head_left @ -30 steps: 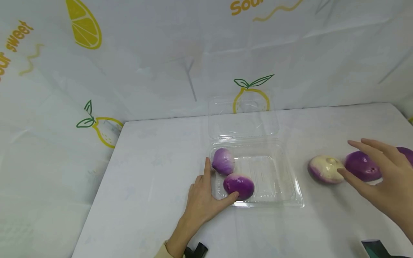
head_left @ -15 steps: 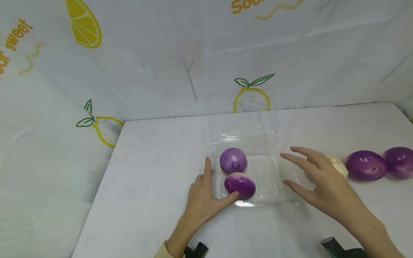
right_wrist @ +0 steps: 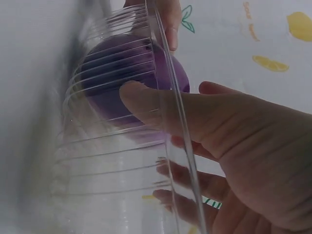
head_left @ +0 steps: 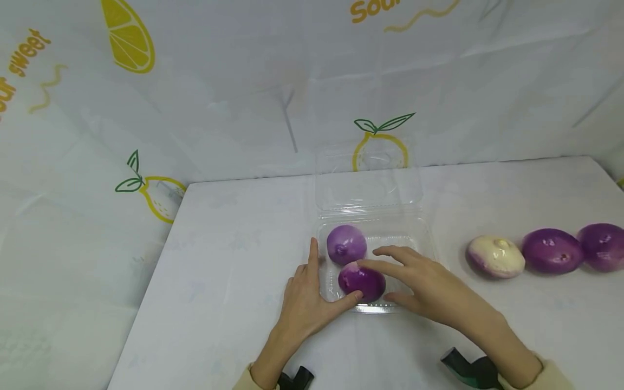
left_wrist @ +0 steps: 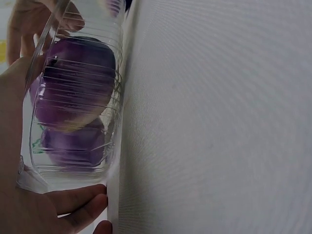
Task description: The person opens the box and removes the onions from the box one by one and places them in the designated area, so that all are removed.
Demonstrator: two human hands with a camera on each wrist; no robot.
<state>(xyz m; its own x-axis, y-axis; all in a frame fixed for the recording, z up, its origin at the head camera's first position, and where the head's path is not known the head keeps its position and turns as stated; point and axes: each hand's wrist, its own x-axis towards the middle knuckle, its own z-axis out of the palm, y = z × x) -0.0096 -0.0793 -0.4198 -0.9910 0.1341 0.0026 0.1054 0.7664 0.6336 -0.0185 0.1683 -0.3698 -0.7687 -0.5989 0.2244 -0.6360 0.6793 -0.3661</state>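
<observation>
Inside a clear plastic hinged tray (head_left: 374, 309), we see a dark-purple oval onion (head_left: 358, 283) and a round lilac onion (head_left: 346, 245). The left hand (head_left: 306, 305) spreads wide at the tray's corner, the right hand (head_left: 424, 281) wide beside the darker onion.

Head view fwd/down; wrist views low, close, share tub (head_left: 395, 234).

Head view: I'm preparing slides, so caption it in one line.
Left grip and right grip at an open clear container holding two purple bulbs, with three more bulbs lined up to the right.
</observation>
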